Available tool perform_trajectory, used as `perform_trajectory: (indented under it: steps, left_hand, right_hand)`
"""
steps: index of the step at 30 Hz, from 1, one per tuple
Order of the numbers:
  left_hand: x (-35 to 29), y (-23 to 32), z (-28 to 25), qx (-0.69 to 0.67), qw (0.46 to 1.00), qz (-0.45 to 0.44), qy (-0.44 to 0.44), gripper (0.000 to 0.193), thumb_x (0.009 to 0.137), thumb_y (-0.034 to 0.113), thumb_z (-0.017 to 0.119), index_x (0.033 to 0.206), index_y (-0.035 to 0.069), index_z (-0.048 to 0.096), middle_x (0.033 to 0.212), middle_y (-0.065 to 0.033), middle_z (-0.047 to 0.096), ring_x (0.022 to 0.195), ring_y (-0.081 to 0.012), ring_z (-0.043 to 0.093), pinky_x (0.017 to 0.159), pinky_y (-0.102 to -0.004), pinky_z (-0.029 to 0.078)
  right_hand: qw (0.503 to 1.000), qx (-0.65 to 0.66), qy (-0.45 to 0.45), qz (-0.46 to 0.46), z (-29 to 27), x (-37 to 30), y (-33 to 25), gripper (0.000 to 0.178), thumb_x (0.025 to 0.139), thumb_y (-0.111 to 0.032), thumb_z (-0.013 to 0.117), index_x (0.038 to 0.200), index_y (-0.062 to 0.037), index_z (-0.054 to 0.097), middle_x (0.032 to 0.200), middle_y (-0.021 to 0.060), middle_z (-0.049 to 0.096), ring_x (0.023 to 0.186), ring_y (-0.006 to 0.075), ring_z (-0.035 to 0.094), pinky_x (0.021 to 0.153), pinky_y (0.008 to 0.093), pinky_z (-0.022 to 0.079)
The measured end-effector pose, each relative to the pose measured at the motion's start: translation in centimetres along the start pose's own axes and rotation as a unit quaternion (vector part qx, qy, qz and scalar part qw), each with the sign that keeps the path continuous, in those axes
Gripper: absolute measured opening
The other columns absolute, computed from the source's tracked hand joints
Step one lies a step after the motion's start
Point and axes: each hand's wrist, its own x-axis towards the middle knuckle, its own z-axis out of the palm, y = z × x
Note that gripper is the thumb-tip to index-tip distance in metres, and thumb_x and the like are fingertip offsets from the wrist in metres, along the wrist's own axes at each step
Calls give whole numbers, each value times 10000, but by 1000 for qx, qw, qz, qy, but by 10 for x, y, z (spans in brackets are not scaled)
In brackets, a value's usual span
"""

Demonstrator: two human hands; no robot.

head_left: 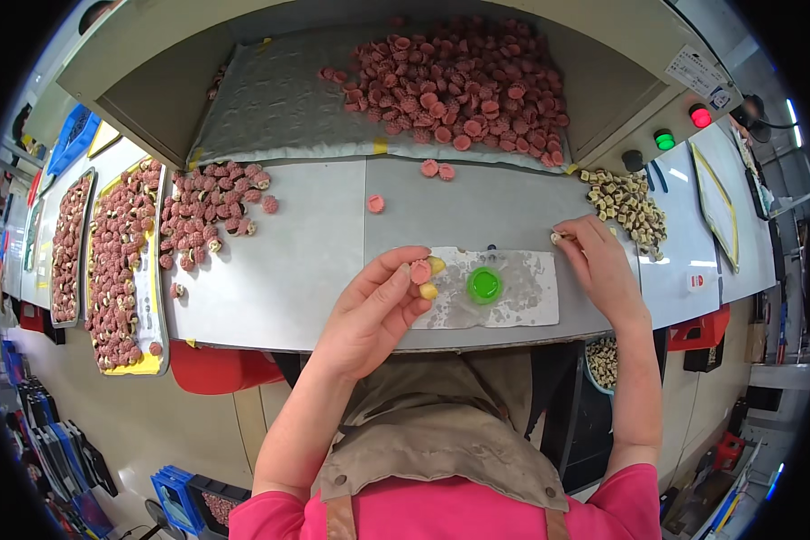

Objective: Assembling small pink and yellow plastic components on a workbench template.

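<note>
Between thumb and fingers, my left hand (pixel 369 315) grips a small pink bumpy cup (pixel 420 272), its hollow side showing. Yellow covers sit on two of its fingertips. My right hand (pixel 607 270) pinches a small cream-coloured piece (pixel 556 238) at the right end of a stained white board (pixel 535 292). On that board, between both hands, stands a round bright green container (pixel 484 285). Three loose pink cups (pixel 375 204) lie on the grey table beyond my left hand. Beyond my right hand is a heap of small cream-and-dark cubes (pixel 625 209).
A large pile of pink cups (pixel 459 90) fills the hooded machine bay ahead. Pink pieces with cream bits (pixel 211 207) are heaped at left, beside two loaded trays (pixel 159 333). Green and red lights (pixel 664 139) sit on the machine's right side. Red stools (pixel 220 369) stand below the table.
</note>
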Motion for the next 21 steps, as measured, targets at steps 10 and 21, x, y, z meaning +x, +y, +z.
perform_trajectory:
  steps: [10,21]
  left_hand:
    - [-1,-5,0,62,998,22,7,317,951,154,530,1248,53,488,1114,-12,574,978,-98,552,859,-250,450]
    - [-3,-7,7,137,990,35,24,315,925,109,559,1230,51,500,1111,-22,586,980,-101,563,844,-248,468]
  right_hand:
    - [994,54,-9,-99,26,1,-69,154,794,-54,639,939,-45,587,845,101,542,785,287,555,688,357,467]
    - [990,58,12,-124,39,-1,-71,181,758,-17,656,925,-57,599,812,90,530,769,279,547,680,371,459]
